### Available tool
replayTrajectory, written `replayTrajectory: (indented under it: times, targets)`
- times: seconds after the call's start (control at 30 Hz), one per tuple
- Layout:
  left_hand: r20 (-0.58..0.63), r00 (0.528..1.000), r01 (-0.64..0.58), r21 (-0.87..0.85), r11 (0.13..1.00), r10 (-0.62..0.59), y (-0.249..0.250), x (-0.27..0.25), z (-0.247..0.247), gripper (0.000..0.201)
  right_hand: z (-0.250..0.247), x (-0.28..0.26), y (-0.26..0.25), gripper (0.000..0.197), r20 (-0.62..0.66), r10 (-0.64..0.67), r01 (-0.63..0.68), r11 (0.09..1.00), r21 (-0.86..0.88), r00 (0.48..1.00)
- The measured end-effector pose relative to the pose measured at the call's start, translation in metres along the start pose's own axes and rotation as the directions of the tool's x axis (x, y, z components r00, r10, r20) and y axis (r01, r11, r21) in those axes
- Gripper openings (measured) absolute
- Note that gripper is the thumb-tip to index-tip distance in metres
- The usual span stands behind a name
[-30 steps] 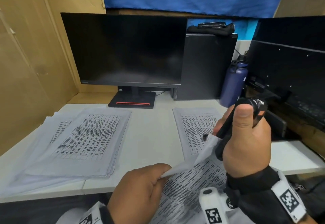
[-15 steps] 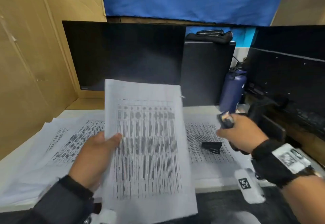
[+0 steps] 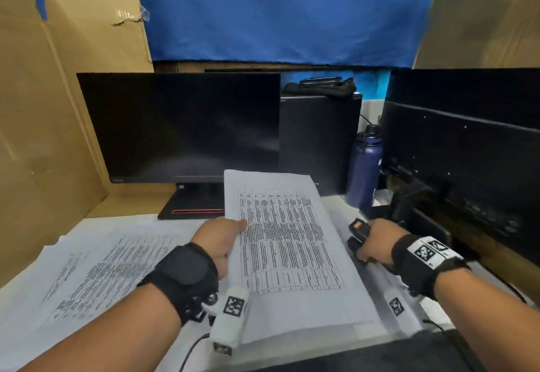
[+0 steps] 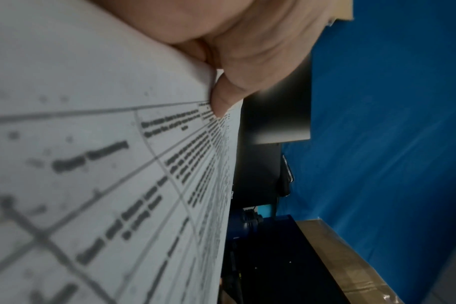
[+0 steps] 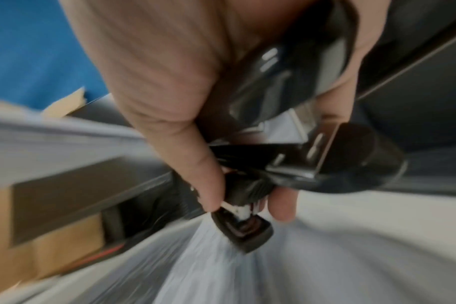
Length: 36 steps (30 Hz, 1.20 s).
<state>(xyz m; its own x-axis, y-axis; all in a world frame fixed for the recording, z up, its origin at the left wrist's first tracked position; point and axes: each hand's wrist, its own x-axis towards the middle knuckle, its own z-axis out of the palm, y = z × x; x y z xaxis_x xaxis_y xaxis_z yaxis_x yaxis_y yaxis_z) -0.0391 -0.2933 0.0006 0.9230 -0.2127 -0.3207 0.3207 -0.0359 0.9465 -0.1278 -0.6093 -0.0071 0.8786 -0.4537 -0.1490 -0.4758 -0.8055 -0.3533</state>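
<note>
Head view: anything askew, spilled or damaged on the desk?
The paper pile at far left is fanned out, sheets skewed with edges unaligned. Tape on the cardboard wall is peeling. Nothing spilled; the left hand holds a sheaf, the right hand a stapler.

Print on the sheet (image 3: 292, 240) is too blurred.

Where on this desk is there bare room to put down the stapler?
A bare strip of desk lies between the monitor stand and the left papers. A small patch shows beside the bottle. Around the right hand with the stapler it is crowded: right papers, black gear. The held sheaf hides the middle.
</note>
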Motion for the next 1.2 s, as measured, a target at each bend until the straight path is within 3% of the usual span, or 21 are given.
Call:
replayTrajectory:
  times: [0.13, 0.2, 0.27, 0.3, 0.4, 0.47, 0.5, 0.83, 0.97, 1.07, 1.2]
  targets:
    - [0.019, 1.000, -0.022, 0.168, 0.985, 0.019, -0.014, 0.032, 0.050, 0.012, -0.027, 0.003, 0.048, 0.016, -0.067, 0.174, -0.145, 0.937, 0.318, 0.982]
    - [0.045, 0.998, 0.027, 0.222, 0.975, -0.038, -0.017, 0.041, 0.070, 0.023, -0.033, 0.003, 0.061, 0.014, -0.027, 0.207, -0.182, 0.909, 0.376, 0.978]
    - [0.063, 0.996, 0.030, 0.394, 0.919, -0.060, -0.018, 0.039, 0.085, 0.051, -0.030, 0.004, 0.064, 0.015, 0.024, 0.195, -0.189, 0.906, 0.378, 0.981]
    - [0.082, 0.995, -0.004, 0.549, 0.836, -0.049, -0.018, 0.033, 0.091, 0.059, -0.027, 0.008, 0.064, 0.015, 0.035, 0.192, -0.192, 0.918, 0.346, 0.981]
    - [0.182, 0.982, -0.149, 0.903, 0.404, -0.044, -0.031, 0.018, 0.096, 0.095, -0.016, 0.009, 0.057, 0.010, 0.059, 0.194, -0.203, 0.952, 0.230, 0.979]
    - [0.261, 0.964, -0.250, 0.955, 0.158, -0.055, -0.038, 0.007, 0.095, 0.093, -0.010, 0.010, 0.050, 0.009, 0.117, 0.191, -0.212, 0.956, 0.204, 0.975]
    - [0.283, 0.957, -0.275, 0.955, 0.108, -0.070, -0.041, 0.003, 0.094, 0.086, -0.008, 0.010, 0.046, 0.009, 0.145, 0.193, -0.220, 0.955, 0.201, 0.970]
    - [0.222, 0.966, -0.214, 0.974, 0.071, -0.137, -0.038, 0.004, 0.055, 0.049, 0.010, 0.017, 0.013, 0.025, 0.268, 0.039, -0.103, 0.967, 0.231, 0.963]
    - [0.251, 0.961, -0.242, 0.967, 0.080, -0.118, -0.037, 0.009, 0.046, 0.067, 0.001, 0.016, 0.005, 0.023, 0.191, 0.078, -0.074, 0.997, -0.026, 0.978]
    - [0.298, 0.950, -0.287, 0.951, 0.113, -0.097, -0.038, 0.011, 0.046, 0.076, -0.006, 0.015, 0.004, 0.021, 0.146, 0.121, -0.084, 0.968, -0.236, 0.982]
    - [0.327, 0.940, -0.311, 0.939, 0.147, -0.100, -0.039, 0.012, 0.050, 0.085, -0.001, 0.025, 0.011, 0.035, 0.109, 0.134, -0.106, 0.968, -0.227, 0.985]
